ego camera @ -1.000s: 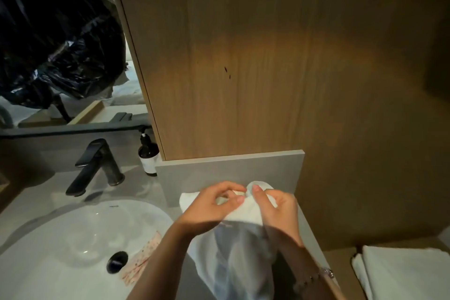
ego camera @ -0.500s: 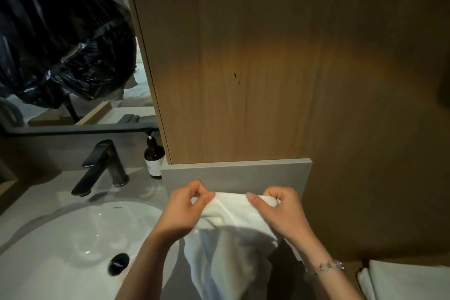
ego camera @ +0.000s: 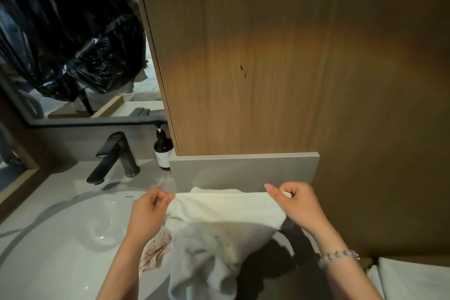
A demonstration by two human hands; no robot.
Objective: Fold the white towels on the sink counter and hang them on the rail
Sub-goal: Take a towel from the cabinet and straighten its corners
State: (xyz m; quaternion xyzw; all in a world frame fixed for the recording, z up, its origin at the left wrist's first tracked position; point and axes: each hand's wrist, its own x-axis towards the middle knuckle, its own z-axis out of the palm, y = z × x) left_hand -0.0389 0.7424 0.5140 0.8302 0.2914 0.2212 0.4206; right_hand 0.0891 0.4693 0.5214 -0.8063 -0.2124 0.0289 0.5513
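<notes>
Left hand [ego camera: 148, 212]: pinches the left corner of the towel's top edge, thumb against fingers
Right hand [ego camera: 300, 204]: pinches the right corner, well apart from the left, so the edge is drawn straight
Towel [ego camera: 219, 221]: white, hangs from that edge above the counter [ego camera: 60, 185], lower part bunched; probably held up to square it for folding
More towels [ego camera: 414, 280]: lower right, apart
Rail: not in view

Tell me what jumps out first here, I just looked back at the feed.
A white towel hangs at bottom centre, its top edge pinched by the left hand and the right hand. Left of it sits a white sink with a black faucet and a dark bottle behind; a wood panel fills the upper right.
</notes>
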